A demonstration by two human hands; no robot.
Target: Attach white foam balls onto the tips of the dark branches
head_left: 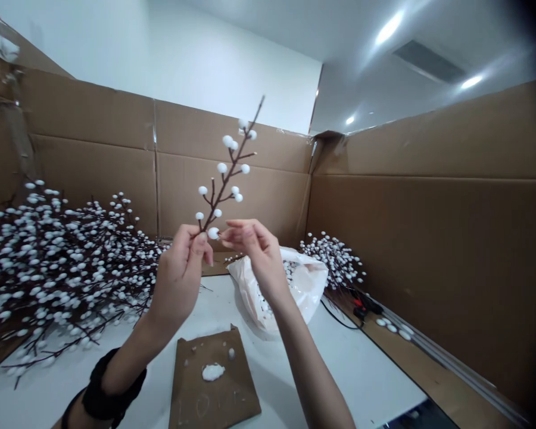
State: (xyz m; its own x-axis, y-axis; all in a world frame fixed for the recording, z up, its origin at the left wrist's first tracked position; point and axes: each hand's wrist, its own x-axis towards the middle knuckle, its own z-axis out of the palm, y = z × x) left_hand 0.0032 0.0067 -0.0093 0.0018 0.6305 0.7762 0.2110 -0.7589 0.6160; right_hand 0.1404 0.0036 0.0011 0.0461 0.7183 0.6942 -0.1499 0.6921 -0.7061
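Observation:
In front of me, my left hand (178, 268) is closed around the lower stem of an artificial berry branch (227, 190). The branch leans up and to the right, dark brown with white berries on short side twigs; a couple of twig tips are bare. My right hand (261, 253) pinches at a white berry (213, 233) low on the branch, just right of the left thumb. Whether that berry sits on a twig is hard to make out. Below the hands lies a brown cardboard piece (192, 357) with a white blob (213, 372) on it.
A large heap of berry branches (71, 256) covers the table's left side. Behind my right arm stands a white plastic bag (310, 286) holding loose berries. More branches (333, 259), a black cable (339, 320) and a red-and-black tool (361, 307) lie right. Cardboard walls (429, 238) enclose the white table (339, 363).

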